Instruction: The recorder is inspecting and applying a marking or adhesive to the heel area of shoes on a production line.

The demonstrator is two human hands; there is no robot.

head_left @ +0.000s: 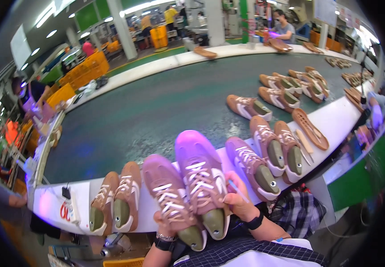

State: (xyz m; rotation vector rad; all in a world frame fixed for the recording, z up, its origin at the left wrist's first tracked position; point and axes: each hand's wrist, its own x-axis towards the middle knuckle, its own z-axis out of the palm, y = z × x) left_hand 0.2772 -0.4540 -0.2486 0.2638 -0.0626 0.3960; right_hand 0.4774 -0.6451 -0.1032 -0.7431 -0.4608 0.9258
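Observation:
Two tan sneakers with white laces and olive-green lasts inside are held up side by side in front of me, toes pointing away. My left hand (165, 227) is closed around the heel side of the left sneaker (165, 196). My right hand (242, 204) grips the outer side of the right sneaker (197, 175), which sits slightly higher. A thin pale stick (238, 190) with a bluish tip also lies between the fingers of that hand. Purple light tints both toes. Most of my left fingers are hidden behind the shoe.
A lasted sneaker pair (128, 191) stands on the white ledge at left, near a power strip (73, 207). More sneakers (268, 142), a loose sole (310, 129) and pointed tools (305, 144) lie at right. Beyond runs a green conveyor (156, 107); a co-worker (283, 29) sits across it.

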